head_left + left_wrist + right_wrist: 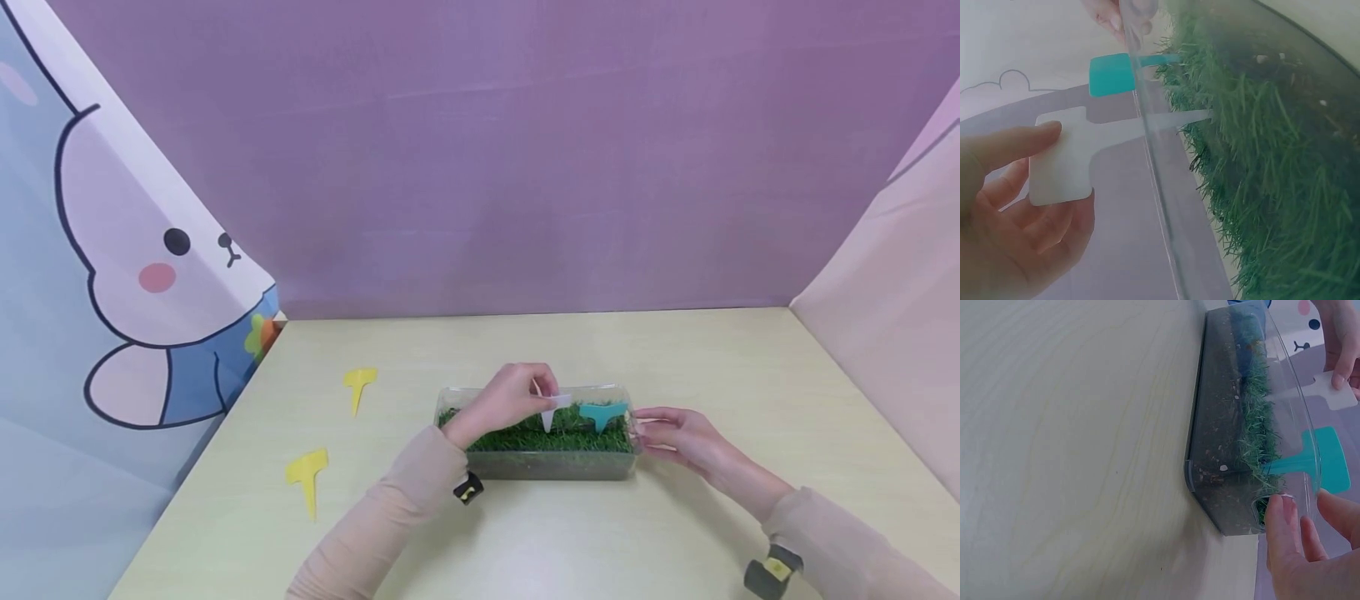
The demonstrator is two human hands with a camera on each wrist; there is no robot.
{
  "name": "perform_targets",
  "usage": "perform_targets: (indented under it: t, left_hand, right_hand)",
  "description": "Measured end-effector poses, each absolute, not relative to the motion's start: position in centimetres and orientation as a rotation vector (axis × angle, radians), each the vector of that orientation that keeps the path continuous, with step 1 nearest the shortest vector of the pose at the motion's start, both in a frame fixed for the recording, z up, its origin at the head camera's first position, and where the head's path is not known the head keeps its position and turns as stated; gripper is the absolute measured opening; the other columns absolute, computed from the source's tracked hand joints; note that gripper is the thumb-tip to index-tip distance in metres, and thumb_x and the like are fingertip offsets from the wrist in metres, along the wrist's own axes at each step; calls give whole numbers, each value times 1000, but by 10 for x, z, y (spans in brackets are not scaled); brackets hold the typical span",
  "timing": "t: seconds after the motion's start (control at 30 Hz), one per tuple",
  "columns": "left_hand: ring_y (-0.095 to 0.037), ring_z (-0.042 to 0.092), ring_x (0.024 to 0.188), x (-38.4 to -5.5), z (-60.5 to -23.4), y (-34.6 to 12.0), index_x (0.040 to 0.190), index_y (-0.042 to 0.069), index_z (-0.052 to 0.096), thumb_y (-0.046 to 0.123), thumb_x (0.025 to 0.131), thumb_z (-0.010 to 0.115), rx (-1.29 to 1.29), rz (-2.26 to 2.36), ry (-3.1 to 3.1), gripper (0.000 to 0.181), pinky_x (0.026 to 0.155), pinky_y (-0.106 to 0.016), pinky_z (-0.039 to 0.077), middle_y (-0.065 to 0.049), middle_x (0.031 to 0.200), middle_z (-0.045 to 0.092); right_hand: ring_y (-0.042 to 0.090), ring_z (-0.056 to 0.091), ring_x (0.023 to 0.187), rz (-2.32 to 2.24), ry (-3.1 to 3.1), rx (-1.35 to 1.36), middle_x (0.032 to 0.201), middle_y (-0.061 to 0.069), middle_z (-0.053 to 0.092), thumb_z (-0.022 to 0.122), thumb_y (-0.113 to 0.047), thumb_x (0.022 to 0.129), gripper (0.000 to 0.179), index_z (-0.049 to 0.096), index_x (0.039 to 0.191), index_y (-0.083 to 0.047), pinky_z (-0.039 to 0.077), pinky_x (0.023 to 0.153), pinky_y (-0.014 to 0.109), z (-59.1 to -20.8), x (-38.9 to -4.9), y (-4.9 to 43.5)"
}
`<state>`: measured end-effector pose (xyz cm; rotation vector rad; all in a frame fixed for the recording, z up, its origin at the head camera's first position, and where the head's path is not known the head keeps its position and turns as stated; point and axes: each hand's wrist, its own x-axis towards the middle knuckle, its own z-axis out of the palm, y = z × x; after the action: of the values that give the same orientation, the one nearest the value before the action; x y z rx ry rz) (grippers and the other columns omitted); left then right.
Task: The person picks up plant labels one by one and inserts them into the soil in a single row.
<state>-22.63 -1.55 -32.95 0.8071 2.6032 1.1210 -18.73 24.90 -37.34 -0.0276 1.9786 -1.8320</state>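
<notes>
My left hand (517,396) pinches the broad head of a white T-shaped plant label (1066,162) between thumb and fingers. The label's pointed stem reaches down into green grass (1260,169) in a clear plastic box (551,465). To the right of it a teal plant label (603,414) stands in the same grass, its head above the rim. My right hand (686,437) holds the right end of the box, with the thumb (1335,506) by the rim and the fingertips against the end wall. Dark soil (1219,394) shows through the box's long side.
Two yellow plant labels lie on the pale table (555,542) left of the box: one farther back (360,385), one nearer (307,473). A purple cloth (525,167) hangs behind the table, with a rabbit-printed cloth (150,217) on the left.
</notes>
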Motion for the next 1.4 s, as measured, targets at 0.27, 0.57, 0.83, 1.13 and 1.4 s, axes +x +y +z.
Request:
perform_targets:
  t: [0.27,0.57,0.83,1.13,1.4]
  left_hand:
    - [-7,51,65,-221,-338,-12,82,11,60,8,81,63,795,1081,2626,4,56,-19,41,5,75,56]
    - [-5,49,61,-221,-342,-8,82,11,61,9,80,64,882,972,2709,4,54,-17,39,5,74,57]
    - [-5,49,64,-222,-342,-3,76,15,60,9,80,65,865,924,2774,8,56,-17,40,6,73,57]
    - [-4,50,64,-221,-343,-1,73,16,59,10,79,66,811,907,2815,11,56,-17,40,8,72,57]
    - [-4,50,63,-221,-343,1,73,16,59,11,79,65,777,916,2816,11,55,-18,40,8,72,56]
  right_hand:
    - [17,61,90,-1821,1993,-12,103,10,61,55,-7,85,50,33,124,16,47,82,30,-377,-184,249]
    - [16,61,89,-1845,1966,-47,102,10,62,55,-7,86,50,33,124,17,47,81,29,-376,-184,250]
    - [16,61,89,-1856,1949,-65,99,7,63,56,-9,86,51,34,123,17,47,82,29,-375,-185,250]
    - [18,62,89,-1853,1963,-39,99,8,63,56,-9,86,52,34,124,16,47,81,29,-375,-186,249]
    - [17,61,89,-1863,1940,-67,99,8,63,55,-9,86,51,33,124,17,47,81,28,-375,-188,250]
